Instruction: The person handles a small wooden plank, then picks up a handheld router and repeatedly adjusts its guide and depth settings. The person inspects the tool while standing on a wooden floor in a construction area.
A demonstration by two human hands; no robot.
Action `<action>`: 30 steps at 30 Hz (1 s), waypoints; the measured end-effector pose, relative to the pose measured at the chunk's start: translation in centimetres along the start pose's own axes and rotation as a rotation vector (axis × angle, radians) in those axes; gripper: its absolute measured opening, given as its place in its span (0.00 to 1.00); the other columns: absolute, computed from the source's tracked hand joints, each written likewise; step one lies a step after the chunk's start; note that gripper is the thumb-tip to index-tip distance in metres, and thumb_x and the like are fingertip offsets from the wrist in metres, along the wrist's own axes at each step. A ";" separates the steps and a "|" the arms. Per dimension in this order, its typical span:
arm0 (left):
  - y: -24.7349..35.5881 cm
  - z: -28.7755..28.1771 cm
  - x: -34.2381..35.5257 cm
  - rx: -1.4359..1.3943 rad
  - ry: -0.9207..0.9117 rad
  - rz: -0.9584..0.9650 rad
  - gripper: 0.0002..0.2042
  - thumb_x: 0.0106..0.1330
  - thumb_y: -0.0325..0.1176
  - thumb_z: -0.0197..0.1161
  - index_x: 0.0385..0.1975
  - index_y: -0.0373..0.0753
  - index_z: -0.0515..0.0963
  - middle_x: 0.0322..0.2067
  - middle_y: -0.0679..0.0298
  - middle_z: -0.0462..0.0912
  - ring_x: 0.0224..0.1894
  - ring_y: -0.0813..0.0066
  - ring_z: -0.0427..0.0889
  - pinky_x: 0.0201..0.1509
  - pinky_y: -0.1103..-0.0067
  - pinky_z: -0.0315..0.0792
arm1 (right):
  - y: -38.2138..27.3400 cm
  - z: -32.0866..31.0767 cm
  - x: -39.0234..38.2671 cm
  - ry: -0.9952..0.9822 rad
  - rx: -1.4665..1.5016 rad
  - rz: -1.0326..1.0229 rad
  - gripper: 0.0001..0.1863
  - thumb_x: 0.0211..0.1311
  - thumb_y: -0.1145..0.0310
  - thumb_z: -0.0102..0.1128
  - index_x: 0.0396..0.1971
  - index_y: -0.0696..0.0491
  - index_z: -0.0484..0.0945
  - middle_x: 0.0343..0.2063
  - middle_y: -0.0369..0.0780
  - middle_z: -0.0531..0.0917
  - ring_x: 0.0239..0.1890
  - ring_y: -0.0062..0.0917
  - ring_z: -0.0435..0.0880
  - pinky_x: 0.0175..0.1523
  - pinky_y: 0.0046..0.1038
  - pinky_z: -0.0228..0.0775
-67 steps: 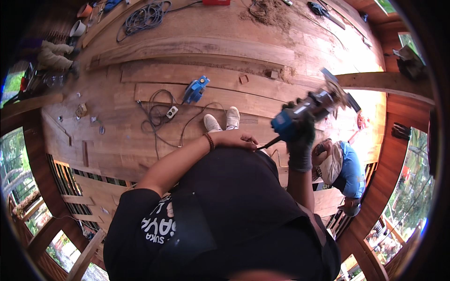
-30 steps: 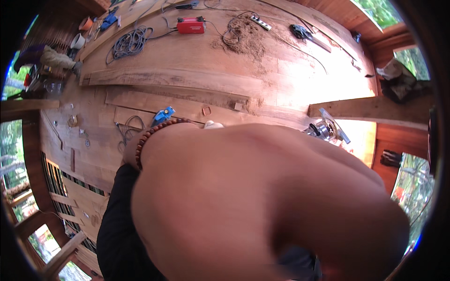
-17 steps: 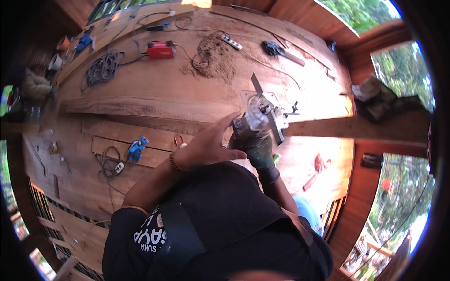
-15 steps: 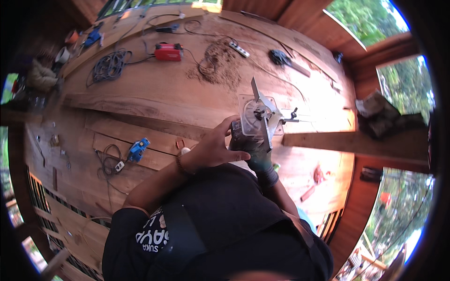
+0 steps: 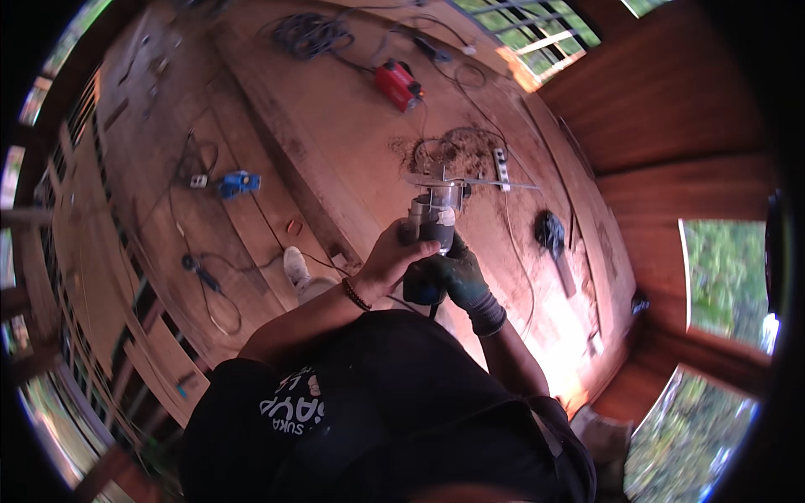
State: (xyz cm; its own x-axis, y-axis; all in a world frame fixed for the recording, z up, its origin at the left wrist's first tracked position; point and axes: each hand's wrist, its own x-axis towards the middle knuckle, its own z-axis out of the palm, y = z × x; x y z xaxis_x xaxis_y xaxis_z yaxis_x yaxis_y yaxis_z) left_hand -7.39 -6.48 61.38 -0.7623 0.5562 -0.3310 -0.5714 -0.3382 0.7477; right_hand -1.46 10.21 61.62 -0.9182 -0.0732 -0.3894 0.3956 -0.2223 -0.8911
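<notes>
Held in front of my body is a trim router [image 5: 437, 233], its dark cylindrical body gripped low and its clear base at the far end. A flat metal guide [image 5: 470, 182] sticks out sideways from the base, seen nearly edge-on. My bare left hand [image 5: 388, 261], with a beaded bracelet at the wrist, is closed around the left side of the body, thumb across the front. My right hand [image 5: 461, 281], in a dark knit glove, wraps the lower right side; its fingers are partly hidden. A dark cord hangs below the hands.
Wooden boards carry a red machine box [image 5: 398, 85], coiled cable [image 5: 310, 35], a white power strip [image 5: 501, 169] beside sawdust [image 5: 457, 149], and a black bag [image 5: 549, 233]. At left lie a blue power tool [image 5: 240, 184] and an angle grinder [image 5: 199, 272]. A shoe [image 5: 295, 265] stands near cords.
My view has swung to the right. The router has tilted, so its clear base, earlier facing me, now shows edge-on. Both hands still hold it, and my right hand shows more.
</notes>
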 end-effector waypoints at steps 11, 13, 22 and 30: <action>-1.6 2.5 -3.5 -0.370 0.047 0.374 0.28 0.58 0.28 0.74 0.59 0.36 0.72 0.53 0.62 0.81 0.57 0.72 0.80 0.63 0.74 0.73 | -2.2 -0.6 0.8 -0.444 -0.309 -0.222 0.37 0.60 0.64 0.73 0.67 0.55 0.65 0.55 0.42 0.80 0.54 0.27 0.82 0.59 0.32 0.77; -1.2 1.7 -4.5 -0.322 -0.011 0.316 0.38 0.56 0.24 0.74 0.67 0.37 0.65 0.62 0.59 0.76 0.66 0.69 0.74 0.71 0.70 0.66 | -2.5 -0.2 1.0 -0.426 -0.315 -0.099 0.41 0.53 0.72 0.77 0.66 0.55 0.64 0.54 0.40 0.81 0.53 0.26 0.82 0.58 0.30 0.77; 0.2 2.9 -7.0 0.429 0.298 0.727 0.48 0.48 0.26 0.82 0.70 0.39 0.59 0.65 0.59 0.69 0.67 0.66 0.69 0.72 0.68 0.62 | -6.0 -2.0 4.7 -0.599 -0.853 -0.562 0.36 0.43 0.68 0.78 0.57 0.54 0.75 0.50 0.44 0.84 0.53 0.39 0.84 0.60 0.35 0.74; -2.1 4.5 2.0 0.434 0.776 0.773 0.31 0.54 0.32 0.79 0.58 0.36 0.73 0.51 0.62 0.82 0.55 0.67 0.81 0.63 0.69 0.73 | -9.2 -4.5 14.3 -0.832 -1.038 -0.846 0.48 0.44 0.60 0.81 0.66 0.59 0.67 0.50 0.51 0.83 0.52 0.50 0.83 0.57 0.43 0.74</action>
State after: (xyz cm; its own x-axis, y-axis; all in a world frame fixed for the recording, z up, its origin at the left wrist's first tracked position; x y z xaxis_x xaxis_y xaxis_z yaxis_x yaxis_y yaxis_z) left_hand -6.38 -1.26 61.75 -0.9272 -0.3449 0.1464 0.1608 -0.0133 0.9869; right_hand -18.13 15.62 63.19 -0.4880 -0.8485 0.2048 -0.6970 0.2376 -0.6766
